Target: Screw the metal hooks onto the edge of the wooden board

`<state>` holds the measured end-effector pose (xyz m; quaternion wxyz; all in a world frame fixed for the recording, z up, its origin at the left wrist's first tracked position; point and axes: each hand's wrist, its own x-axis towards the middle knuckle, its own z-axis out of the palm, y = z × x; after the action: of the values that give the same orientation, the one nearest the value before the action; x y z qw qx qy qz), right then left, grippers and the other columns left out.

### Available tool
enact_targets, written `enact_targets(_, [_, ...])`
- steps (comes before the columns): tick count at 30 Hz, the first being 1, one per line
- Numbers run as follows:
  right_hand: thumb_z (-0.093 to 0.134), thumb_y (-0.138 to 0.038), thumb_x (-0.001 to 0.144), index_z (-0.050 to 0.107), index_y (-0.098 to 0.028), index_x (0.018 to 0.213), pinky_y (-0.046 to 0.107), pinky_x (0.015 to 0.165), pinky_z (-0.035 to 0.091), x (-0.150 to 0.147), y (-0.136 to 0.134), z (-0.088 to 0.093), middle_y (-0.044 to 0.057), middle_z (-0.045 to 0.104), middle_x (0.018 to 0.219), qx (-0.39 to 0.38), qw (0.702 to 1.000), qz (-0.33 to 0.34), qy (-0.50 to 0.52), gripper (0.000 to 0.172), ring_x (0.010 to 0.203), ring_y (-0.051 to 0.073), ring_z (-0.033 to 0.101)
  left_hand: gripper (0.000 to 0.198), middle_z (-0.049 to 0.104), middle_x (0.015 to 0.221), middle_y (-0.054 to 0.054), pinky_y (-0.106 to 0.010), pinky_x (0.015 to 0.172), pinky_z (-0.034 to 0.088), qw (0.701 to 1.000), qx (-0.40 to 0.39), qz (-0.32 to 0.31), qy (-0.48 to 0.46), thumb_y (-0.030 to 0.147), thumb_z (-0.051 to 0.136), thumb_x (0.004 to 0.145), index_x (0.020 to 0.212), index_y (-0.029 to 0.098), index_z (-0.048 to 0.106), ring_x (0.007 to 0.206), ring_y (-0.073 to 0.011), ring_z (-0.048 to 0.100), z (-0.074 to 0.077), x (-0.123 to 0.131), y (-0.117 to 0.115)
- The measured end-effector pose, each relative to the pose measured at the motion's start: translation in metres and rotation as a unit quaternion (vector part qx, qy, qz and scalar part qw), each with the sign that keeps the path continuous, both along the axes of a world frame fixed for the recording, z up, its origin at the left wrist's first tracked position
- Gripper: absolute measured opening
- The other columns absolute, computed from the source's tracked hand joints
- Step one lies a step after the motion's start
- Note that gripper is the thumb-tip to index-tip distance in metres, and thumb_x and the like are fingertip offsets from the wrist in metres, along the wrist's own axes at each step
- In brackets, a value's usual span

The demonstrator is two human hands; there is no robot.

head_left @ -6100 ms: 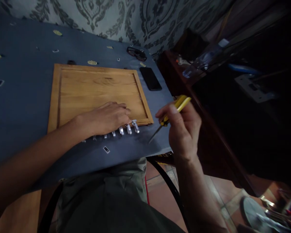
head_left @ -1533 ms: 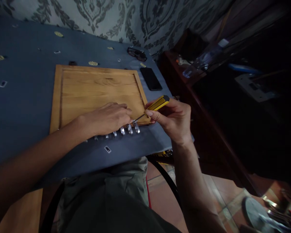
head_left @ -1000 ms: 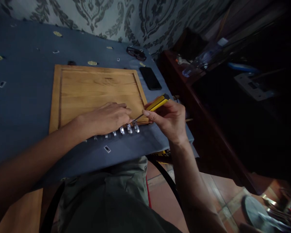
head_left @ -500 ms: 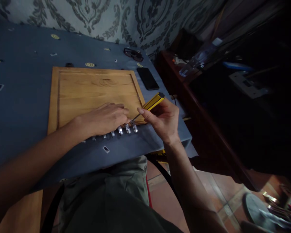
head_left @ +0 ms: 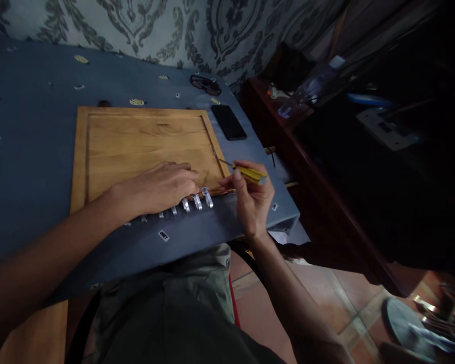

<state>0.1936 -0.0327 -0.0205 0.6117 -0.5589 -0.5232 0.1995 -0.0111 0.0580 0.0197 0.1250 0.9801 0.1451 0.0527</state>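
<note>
A framed wooden board [head_left: 147, 146] lies on the cloth-covered table. Along its near edge hangs a row of several silver metal hooks [head_left: 208, 198]. My left hand [head_left: 165, 187] rests on the board at this edge, fingers apart and fingertips beside the hooks at the right end; its thumb is hidden. Just past the board's right corner, my right hand [head_left: 252, 194] is closed around a yellow-handled screwdriver [head_left: 251, 175]. Its thin shaft points left over the board's right frame, apart from the hooks.
A black phone [head_left: 229, 122] and dark glasses [head_left: 206, 85] lie beyond the board on the blue tablecloth [head_left: 26, 151]. To the right is a dark wooden piece of furniture [head_left: 349, 227] bearing a clear plastic bottle [head_left: 311, 91] and a metal plate [head_left: 387, 130].
My right hand has lifted the screwdriver off the end hook and turned it, so the handle now points right and the tip left. My left hand stays in place on the board.
</note>
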Motion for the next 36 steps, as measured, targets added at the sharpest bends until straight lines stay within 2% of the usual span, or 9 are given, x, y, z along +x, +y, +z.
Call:
enact_targets(3, [0.062, -0.046, 0.105, 0.066, -0.029, 0.115, 0.036, 0.079, 0.063, -0.003, -0.010, -0.013, -0.001, 0.077, 0.086, -0.012, 0.996, 0.003, -0.088, 0.020, 0.084, 0.018, 0.079, 0.024, 0.071, 0.099, -0.006, -0.036, 0.084, 0.044, 0.999, -0.014, 0.000, 0.047, 0.015, 0.059, 0.103, 0.109, 0.022, 0.081, 0.106, -0.0258, 0.063, 0.005, 0.001, -0.001])
enact_targets(7, [0.057, -0.037, 0.107, 0.063, -0.028, 0.117, 0.042, 0.093, 0.062, -0.002, -0.023, -0.019, 0.003, 0.080, 0.105, -0.025, 0.986, 0.010, -0.162, 0.014, 0.106, 0.022, 0.078, 0.024, 0.071, 0.098, -0.005, -0.034, 0.080, 0.042, 0.999, -0.021, -0.008, 0.039, 0.015, 0.058, 0.103, 0.106, 0.022, 0.081, 0.100, -0.0236, 0.062, 0.007, 0.001, 0.000])
enact_targets(13, [0.066, -0.036, 0.102, 0.063, -0.028, 0.116, 0.042, 0.091, 0.061, 0.002, -0.035, -0.017, 0.003, 0.081, 0.103, -0.045, 0.980, 0.035, -0.189, 0.016, 0.101, 0.023, 0.077, 0.023, 0.069, 0.095, -0.006, -0.033, 0.079, 0.044, 0.998, -0.017, 0.002, 0.054, 0.017, 0.057, 0.104, 0.107, 0.021, 0.080, 0.099, -0.0240, 0.063, 0.008, 0.001, 0.000])
enact_targets(21, [0.056, -0.026, 0.105, 0.062, -0.028, 0.114, 0.040, 0.087, 0.057, 0.000, -0.036, -0.013, 0.003, 0.080, 0.108, -0.057, 0.967, 0.047, -0.244, 0.011, 0.098, 0.022, 0.075, 0.021, 0.071, 0.101, -0.007, -0.033, 0.082, 0.045, 0.998, -0.003, -0.006, 0.063, 0.012, 0.059, 0.102, 0.105, 0.019, 0.079, 0.105, -0.0246, 0.064, 0.006, 0.002, 0.001])
enact_targets(29, [0.054, -0.024, 0.105, 0.062, -0.028, 0.114, 0.043, 0.093, 0.055, -0.001, -0.034, -0.014, 0.004, 0.077, 0.105, -0.045, 0.950, 0.035, -0.308, 0.013, 0.102, 0.024, 0.072, 0.026, 0.070, 0.105, -0.008, -0.036, 0.085, 0.047, 0.996, -0.004, 0.005, 0.088, 0.011, 0.056, 0.103, 0.108, 0.019, 0.080, 0.108, -0.0250, 0.063, 0.011, 0.002, -0.001])
enact_targets(36, [0.054, -0.024, 0.105, 0.062, -0.027, 0.115, 0.043, 0.094, 0.052, 0.002, -0.029, -0.017, 0.005, 0.076, 0.104, -0.031, 0.939, 0.029, -0.342, 0.013, 0.100, 0.025, 0.071, 0.026, 0.070, 0.098, -0.007, -0.032, 0.083, 0.047, 0.999, -0.019, -0.003, 0.032, 0.009, 0.055, 0.098, 0.100, 0.018, 0.079, 0.100, -0.0212, 0.063, 0.002, -0.001, 0.003])
